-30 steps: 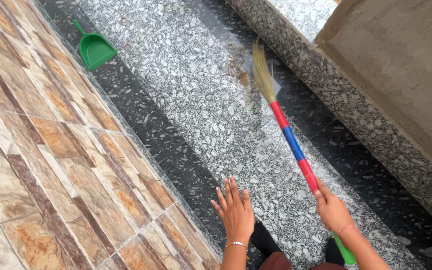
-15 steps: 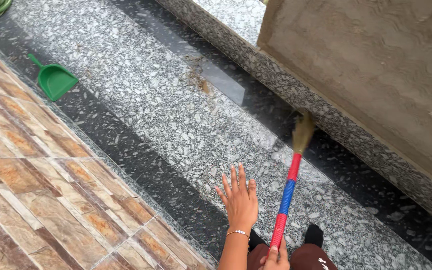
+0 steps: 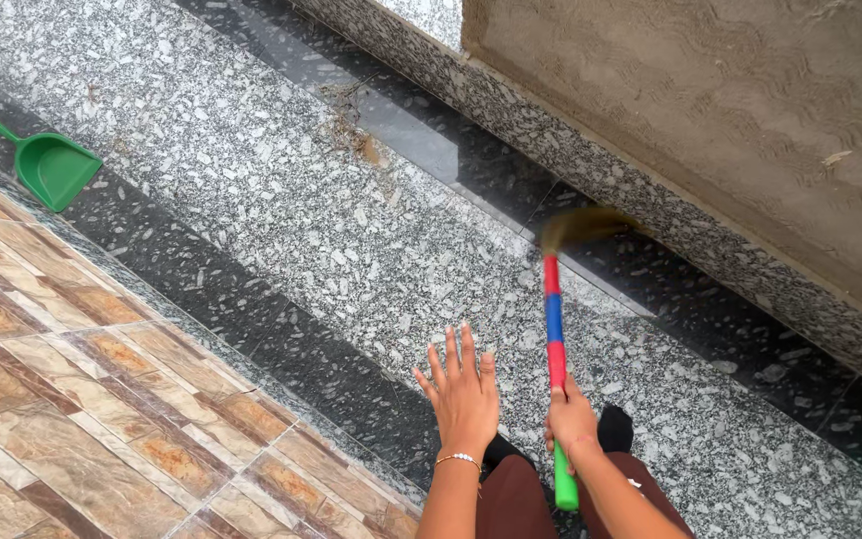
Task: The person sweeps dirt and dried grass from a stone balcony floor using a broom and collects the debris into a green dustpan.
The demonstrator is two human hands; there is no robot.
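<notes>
Down at the bottom of the view, I see my right hand (image 3: 573, 424) clenched around the broom (image 3: 554, 339) low on its handle, just above the green end cap, which pokes out below my fist. That low grip lets the long red-and-blue handle run up and away from me, so the bristle head lands far out, near the dark strip at the foot of the wall (image 3: 710, 130). The bristles are blurred, so I cannot tell whether they touch the floor (image 3: 281, 210). My fingers wrap the handle fully, thumb side up. My left hand (image 3: 464, 394) holds nothing: it hovers flat, fingers spread, just beside the handle but apart from it, which I judge is for balance. A small heap of debris (image 3: 356, 135) lies well up the speckled floor, and a green dustpan (image 3: 50, 168) sits far to the left, by the tiles (image 3: 82, 419).
</notes>
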